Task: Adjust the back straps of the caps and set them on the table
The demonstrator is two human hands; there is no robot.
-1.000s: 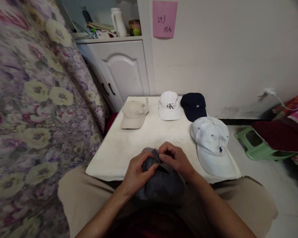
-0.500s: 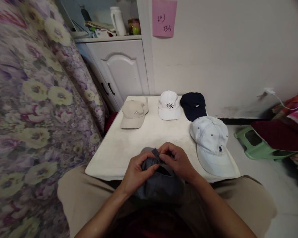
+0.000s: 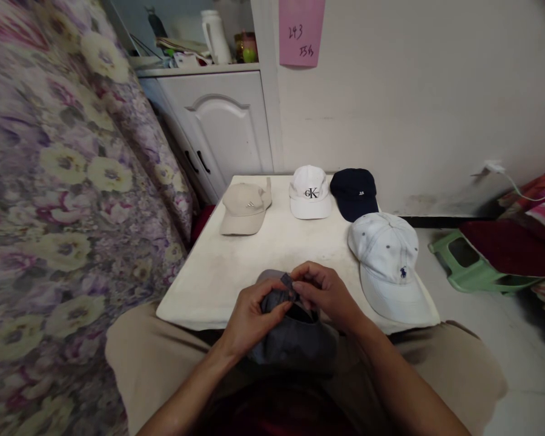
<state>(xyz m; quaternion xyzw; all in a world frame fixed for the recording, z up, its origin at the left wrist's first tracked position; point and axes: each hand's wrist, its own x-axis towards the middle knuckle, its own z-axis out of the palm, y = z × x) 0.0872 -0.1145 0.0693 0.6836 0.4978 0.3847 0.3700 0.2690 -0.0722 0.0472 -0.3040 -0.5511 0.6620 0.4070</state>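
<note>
A dark grey baseball cap [image 3: 295, 345] rests over my lap at the table's front edge, its back opening facing up toward me. My left hand [image 3: 257, 309] pinches the cap's back strap [image 3: 287, 281] from the left, thumb and fingers closed on it. From the right, my right hand [image 3: 324, 293] grips the same strap with its fingertips, close to the left thumb. A short strap end sticks up between the two hands. The buckle area is mostly hidden by my fingers.
On the cream-covered table [image 3: 200, 284] lie a beige cap [image 3: 244, 209], a white cap [image 3: 309, 192], a navy cap [image 3: 354, 192] and a pale blue cap [image 3: 388, 260]. A floral curtain [image 3: 72, 242] hangs at left. A green stool [image 3: 472, 272] stands at right.
The strap end between my fingers has shifted slightly to the right. My right fingertips have moved a little; both hands stay on the grey cap's strap.
</note>
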